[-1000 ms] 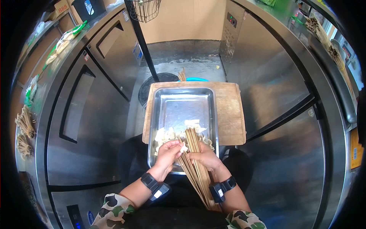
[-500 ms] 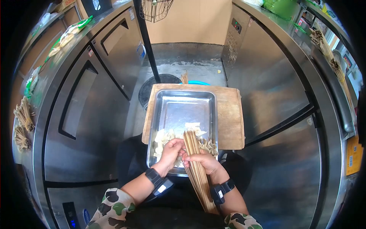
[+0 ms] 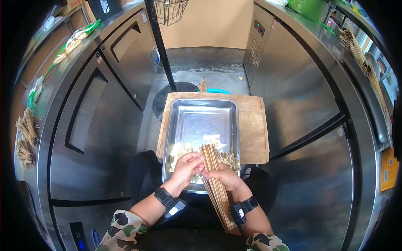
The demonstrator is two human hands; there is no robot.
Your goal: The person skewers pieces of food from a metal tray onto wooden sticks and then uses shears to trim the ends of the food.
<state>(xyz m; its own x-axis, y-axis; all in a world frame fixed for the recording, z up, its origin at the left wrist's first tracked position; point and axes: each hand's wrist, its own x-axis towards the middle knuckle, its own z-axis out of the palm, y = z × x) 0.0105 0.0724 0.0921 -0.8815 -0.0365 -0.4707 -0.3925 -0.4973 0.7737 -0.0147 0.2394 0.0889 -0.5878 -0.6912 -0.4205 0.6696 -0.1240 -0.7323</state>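
Note:
My right hand (image 3: pixel 226 175) is wrapped round a thick bundle of bamboo skewers (image 3: pixel 218 196), which slants from the tray down towards my lap. Against the upper left side of the bundle, my left hand (image 3: pixel 188 167) is closed in a pinch; what its fingertips hold, if anything, is too small to make out. Beneath both hands lies a steel tray (image 3: pixel 203 101). Pale, whitish food pieces (image 3: pixel 181 149) lie in its near left part, with more by the middle. Folded pieces on skewers (image 3: pixel 229 160) rest at its near right, partly hidden by my right hand.
The tray sits on a wooden board (image 3: pixel 253 125). Behind it are a black round lid (image 3: pixel 161 98), a blue rim (image 3: pixel 220 90) and a black pole (image 3: pixel 163 50). Steel cabinets (image 3: pixel 96 125) flank both sides. Skewer bundles (image 3: pixel 26 129) lie on the left counter, others (image 3: pixel 364 62) on the right.
My left hand has shifted slightly up along the bundle's edge, its pinching fingers now closer to the skewers' upper ends. My right hand keeps its grip, nearly still.

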